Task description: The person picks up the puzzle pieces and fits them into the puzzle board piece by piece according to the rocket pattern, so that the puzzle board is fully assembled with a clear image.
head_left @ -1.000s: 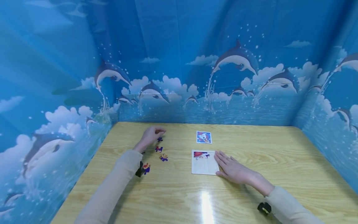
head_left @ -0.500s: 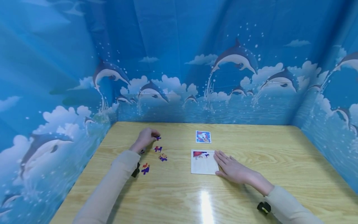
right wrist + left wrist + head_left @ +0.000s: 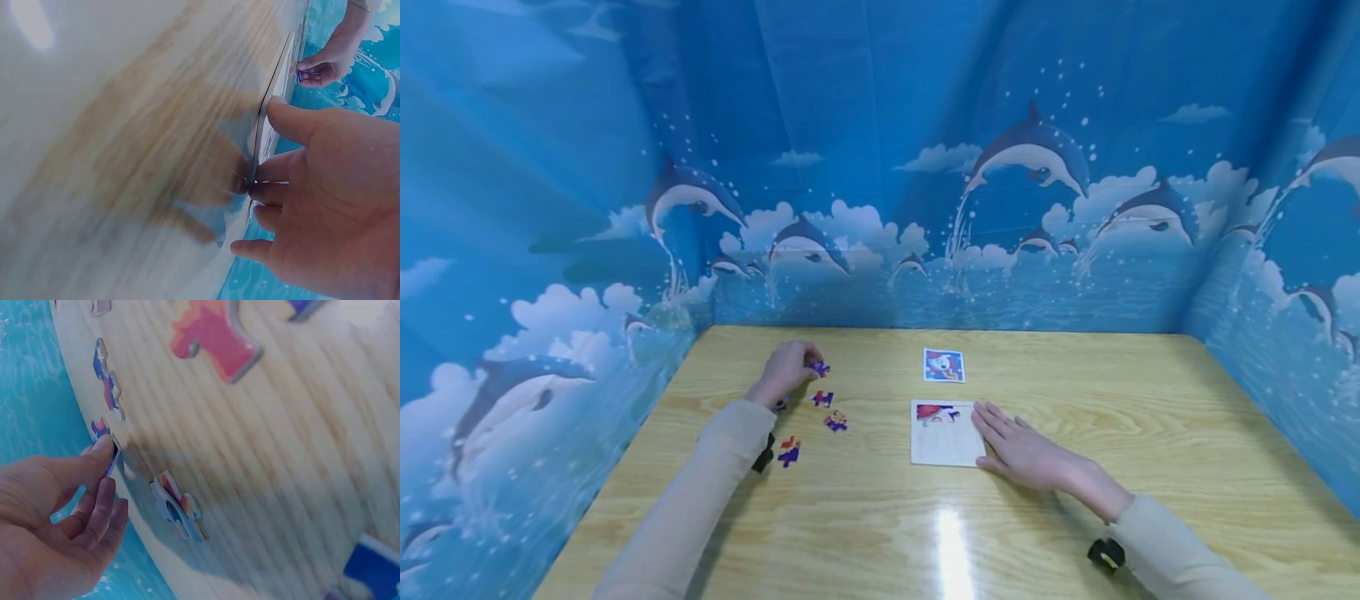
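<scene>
My left hand (image 3: 787, 367) pinches a small purple jigsaw piece (image 3: 819, 368) between thumb and fingertips at the table's far left. In the left wrist view that hand (image 3: 69, 506) hides much of the piece. Nearer me lie a red-and-purple piece (image 3: 822, 399), an orange-and-purple piece (image 3: 837, 421) and another orange-and-purple piece (image 3: 789, 451). One more piece (image 3: 781, 404) is partly covered by my left wrist. My right hand (image 3: 1022, 450) rests with extended fingers along the right edge of a white puzzle board (image 3: 947, 442). Fitted pieces (image 3: 938, 414) fill part of the board's top left.
A small square picture card (image 3: 943, 366) lies behind the board. The wooden table (image 3: 880, 533) ends at a blue dolphin-print curtain (image 3: 865, 283) at the back and sides. A dark wrist device (image 3: 1107, 554) sits at my right sleeve.
My left hand has moved a little left and now pinches the purple piece that lay below its fingers. My right hand stays at the board's edge.
</scene>
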Action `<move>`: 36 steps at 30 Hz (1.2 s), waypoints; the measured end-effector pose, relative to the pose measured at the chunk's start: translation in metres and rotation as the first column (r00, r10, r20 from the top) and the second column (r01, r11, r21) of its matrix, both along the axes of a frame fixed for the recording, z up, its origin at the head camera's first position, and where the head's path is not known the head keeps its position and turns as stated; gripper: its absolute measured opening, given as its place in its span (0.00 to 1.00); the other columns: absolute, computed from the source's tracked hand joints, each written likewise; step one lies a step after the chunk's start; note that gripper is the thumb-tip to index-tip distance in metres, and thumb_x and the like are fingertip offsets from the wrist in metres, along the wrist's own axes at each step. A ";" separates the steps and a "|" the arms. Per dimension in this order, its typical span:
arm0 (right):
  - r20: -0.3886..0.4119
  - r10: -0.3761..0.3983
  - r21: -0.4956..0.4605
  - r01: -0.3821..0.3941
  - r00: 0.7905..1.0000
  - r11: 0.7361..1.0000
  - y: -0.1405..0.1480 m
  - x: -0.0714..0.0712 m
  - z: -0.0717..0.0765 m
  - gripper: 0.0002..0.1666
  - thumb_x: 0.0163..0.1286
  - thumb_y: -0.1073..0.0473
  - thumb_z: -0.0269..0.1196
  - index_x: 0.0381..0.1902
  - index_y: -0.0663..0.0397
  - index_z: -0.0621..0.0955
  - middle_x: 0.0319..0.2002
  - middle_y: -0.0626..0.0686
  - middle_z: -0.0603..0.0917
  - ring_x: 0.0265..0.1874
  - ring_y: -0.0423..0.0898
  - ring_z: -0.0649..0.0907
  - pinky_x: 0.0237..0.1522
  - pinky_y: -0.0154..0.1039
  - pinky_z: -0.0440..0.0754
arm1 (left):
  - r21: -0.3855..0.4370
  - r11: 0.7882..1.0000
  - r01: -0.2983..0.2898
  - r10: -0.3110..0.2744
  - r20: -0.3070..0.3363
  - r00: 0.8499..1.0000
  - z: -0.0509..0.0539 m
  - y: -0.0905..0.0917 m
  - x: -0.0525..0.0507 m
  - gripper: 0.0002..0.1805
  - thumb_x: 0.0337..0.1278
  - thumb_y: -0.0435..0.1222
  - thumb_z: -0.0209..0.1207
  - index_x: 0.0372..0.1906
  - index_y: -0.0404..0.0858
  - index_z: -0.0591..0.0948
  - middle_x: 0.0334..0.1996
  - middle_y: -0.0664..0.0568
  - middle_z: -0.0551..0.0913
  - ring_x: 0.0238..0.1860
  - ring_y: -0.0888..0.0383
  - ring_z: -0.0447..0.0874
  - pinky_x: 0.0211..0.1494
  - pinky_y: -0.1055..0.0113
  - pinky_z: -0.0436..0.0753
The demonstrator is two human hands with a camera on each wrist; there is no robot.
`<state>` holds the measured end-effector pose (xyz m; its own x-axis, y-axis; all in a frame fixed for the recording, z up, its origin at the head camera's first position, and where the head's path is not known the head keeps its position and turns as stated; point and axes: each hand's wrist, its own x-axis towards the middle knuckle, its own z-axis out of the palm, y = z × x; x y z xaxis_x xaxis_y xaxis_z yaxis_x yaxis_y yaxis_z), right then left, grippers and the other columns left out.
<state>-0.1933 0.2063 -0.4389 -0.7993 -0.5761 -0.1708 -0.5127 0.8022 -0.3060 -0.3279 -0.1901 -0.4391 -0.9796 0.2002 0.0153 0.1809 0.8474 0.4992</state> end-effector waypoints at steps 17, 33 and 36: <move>-0.071 -0.003 -0.051 -0.001 0.997 0.999 0.003 0.021 0.003 0.42 0.78 0.46 0.56 0.76 0.68 0.59 0.78 0.67 0.54 0.76 0.68 0.55 0.71 0.72 0.55 | 0.175 0.984 -0.031 0.027 0.021 0.999 0.006 -0.005 0.007 0.13 0.62 0.36 0.69 0.49 0.35 0.86 0.45 0.43 0.87 0.47 0.47 0.85 0.52 0.52 0.84; 0.020 0.012 -0.056 -0.011 1.000 0.998 0.005 0.034 0.002 0.42 0.79 0.42 0.53 0.78 0.63 0.57 0.79 0.63 0.54 0.78 0.64 0.53 0.72 0.72 0.51 | 0.350 0.931 0.101 -0.142 0.094 0.985 0.029 0.061 0.020 0.11 0.60 0.37 0.70 0.42 0.36 0.85 0.37 0.47 0.86 0.37 0.53 0.86 0.46 0.55 0.88; 0.028 0.020 -0.063 -0.018 0.999 0.998 0.004 0.034 0.004 0.42 0.79 0.43 0.53 0.78 0.65 0.58 0.79 0.64 0.54 0.78 0.65 0.53 0.72 0.72 0.51 | 0.345 0.931 0.124 -0.168 0.102 0.981 0.032 0.077 0.022 0.10 0.60 0.38 0.70 0.43 0.38 0.86 0.37 0.49 0.87 0.39 0.51 0.87 0.48 0.55 0.88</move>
